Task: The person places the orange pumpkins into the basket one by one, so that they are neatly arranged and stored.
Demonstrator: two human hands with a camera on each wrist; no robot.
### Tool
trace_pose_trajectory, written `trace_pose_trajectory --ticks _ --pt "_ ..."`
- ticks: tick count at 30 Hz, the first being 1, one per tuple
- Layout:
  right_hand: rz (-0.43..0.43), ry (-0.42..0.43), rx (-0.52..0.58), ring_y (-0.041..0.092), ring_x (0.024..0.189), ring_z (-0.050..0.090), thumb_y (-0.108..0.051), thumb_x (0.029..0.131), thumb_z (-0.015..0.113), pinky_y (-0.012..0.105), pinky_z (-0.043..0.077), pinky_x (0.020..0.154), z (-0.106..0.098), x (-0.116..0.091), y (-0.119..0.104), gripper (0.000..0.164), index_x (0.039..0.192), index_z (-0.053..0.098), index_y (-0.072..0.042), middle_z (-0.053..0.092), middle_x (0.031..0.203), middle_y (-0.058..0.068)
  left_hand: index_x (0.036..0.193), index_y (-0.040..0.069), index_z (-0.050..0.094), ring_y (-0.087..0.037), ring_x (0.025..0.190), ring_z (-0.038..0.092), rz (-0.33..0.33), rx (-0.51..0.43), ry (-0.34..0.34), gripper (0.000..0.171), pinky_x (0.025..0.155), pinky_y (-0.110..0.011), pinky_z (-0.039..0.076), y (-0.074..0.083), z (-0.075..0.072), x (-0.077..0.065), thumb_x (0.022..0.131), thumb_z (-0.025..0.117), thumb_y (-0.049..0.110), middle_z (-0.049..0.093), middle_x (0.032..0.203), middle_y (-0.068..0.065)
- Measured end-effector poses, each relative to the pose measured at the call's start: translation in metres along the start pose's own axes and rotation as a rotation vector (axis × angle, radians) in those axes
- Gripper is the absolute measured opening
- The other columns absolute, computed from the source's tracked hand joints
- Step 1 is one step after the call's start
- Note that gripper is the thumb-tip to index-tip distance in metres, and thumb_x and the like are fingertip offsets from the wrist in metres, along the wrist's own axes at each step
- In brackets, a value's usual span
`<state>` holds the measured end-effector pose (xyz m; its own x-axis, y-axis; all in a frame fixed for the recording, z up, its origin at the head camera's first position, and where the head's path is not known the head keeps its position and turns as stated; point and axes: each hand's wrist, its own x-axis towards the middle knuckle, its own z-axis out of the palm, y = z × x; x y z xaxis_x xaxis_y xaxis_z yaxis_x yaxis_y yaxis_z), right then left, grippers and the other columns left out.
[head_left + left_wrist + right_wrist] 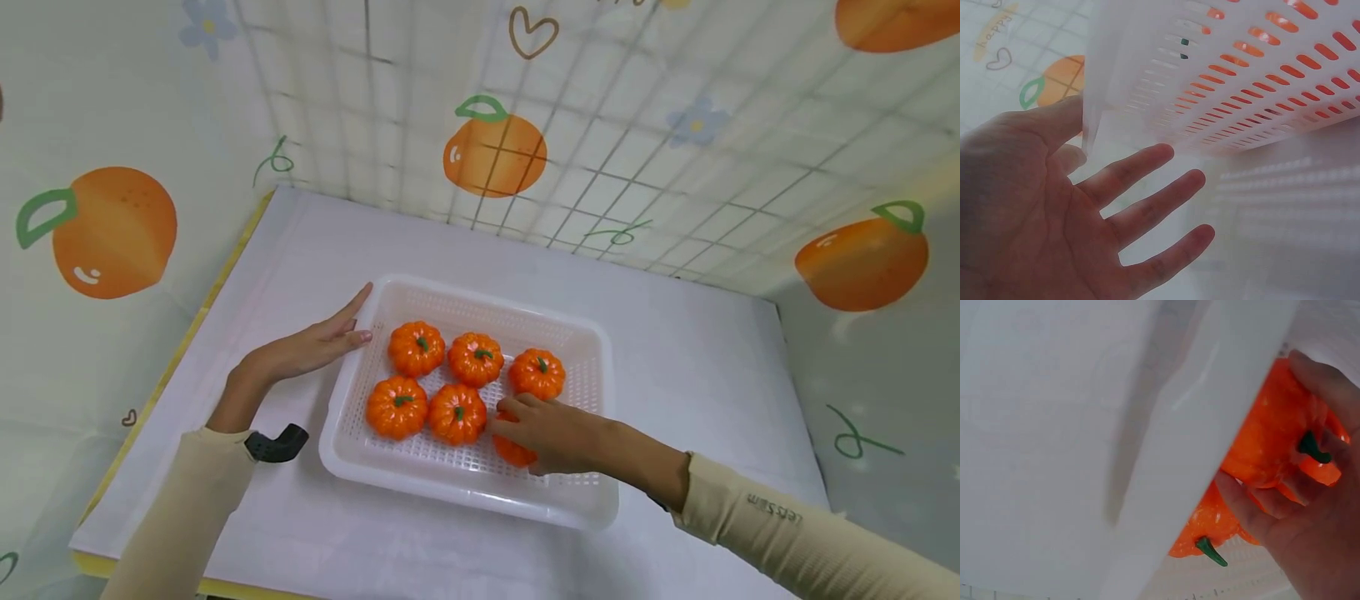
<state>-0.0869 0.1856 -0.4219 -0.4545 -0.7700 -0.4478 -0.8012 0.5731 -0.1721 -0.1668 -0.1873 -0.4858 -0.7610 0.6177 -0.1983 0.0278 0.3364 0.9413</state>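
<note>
A white perforated plastic basket (465,498) holds several small orange toy pumpkins (416,349) with green stems, set in two rows. My right hand (558,437) reaches over the front right part of the basket and grips a pumpkin (1266,434), its fingers and thumb curled about the sides. From the head view that pumpkin is mostly covered by the hand. Another pumpkin (537,374) lies just behind it. At the basket's left side, my left hand (315,343) has its fingers extended and spread, with the thumb side by the rim. In the left wrist view, three fingertips (1194,180) point beneath the slotted wall.
The basket stands on a white-covered table (697,375) with a yellow edge (198,321) on the left. Behind it hangs a sheet printed with oranges (495,156), with a wire grid (600,179) showing there. A black band (277,443) is on the left wrist.
</note>
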Motion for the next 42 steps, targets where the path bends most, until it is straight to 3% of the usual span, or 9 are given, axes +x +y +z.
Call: trace_pose_trajectory --ticks 7,14,24,35,42 --pt "0.001 -0.009 0.023 0.023 0.108 0.054 -0.024 0.08 0.085 0.032 0.056 0.084 -0.004 0.001 0.003 0.059 0.13 0.055 -0.018 0.055 0.126 0.006 0.158 0.036 -0.011 -0.03 0.151 0.0 0.007 0.004 0.002 0.075 0.117 -0.06 0.006 0.002 0.0 -0.001 0.107 0.043 0.037 -0.009 0.166 -0.003" --pt "0.027 -0.02 0.044 0.023 0.107 0.055 -0.029 0.083 0.083 0.032 0.056 0.084 -0.016 0.003 0.004 0.055 0.129 0.056 -0.017 0.056 0.124 0.006 0.158 0.037 -0.01 -0.032 0.151 0.005 -0.005 -0.009 0.001 0.075 0.117 -0.061 0.01 0.001 0.0 -0.001 0.107 0.044 0.036 -0.007 0.166 -0.003" --pt "0.059 -0.004 0.091 0.024 0.107 0.055 -0.027 0.086 0.08 0.035 0.057 0.082 -0.023 0.0 0.003 0.049 0.13 0.06 -0.017 0.056 0.123 0.008 0.158 0.038 -0.01 -0.032 0.151 0.004 -0.012 -0.017 0.001 0.075 0.116 -0.062 0.01 0.002 0.001 -0.002 0.107 0.045 0.037 -0.007 0.166 -0.001" --pt "0.047 0.081 0.094 0.027 0.113 0.056 -0.024 0.088 0.078 0.039 0.055 0.089 -0.023 -0.007 0.008 0.048 0.13 0.059 -0.015 0.058 0.126 0.008 0.158 0.037 -0.01 -0.03 0.151 0.0 -0.012 -0.005 -0.002 0.075 0.117 -0.061 0.007 0.005 0.0 -0.002 0.107 0.044 0.036 -0.008 0.166 -0.001" --pt "0.104 0.185 0.131 0.029 0.118 0.054 -0.024 0.092 0.072 0.043 0.053 0.094 -0.023 -0.017 0.011 0.045 0.134 0.058 -0.015 0.058 0.129 0.009 0.158 0.037 -0.01 -0.032 0.151 0.003 -0.02 0.012 -0.006 0.074 0.117 -0.062 0.008 0.006 0.0 -0.003 0.107 0.044 0.037 -0.007 0.166 -0.003"
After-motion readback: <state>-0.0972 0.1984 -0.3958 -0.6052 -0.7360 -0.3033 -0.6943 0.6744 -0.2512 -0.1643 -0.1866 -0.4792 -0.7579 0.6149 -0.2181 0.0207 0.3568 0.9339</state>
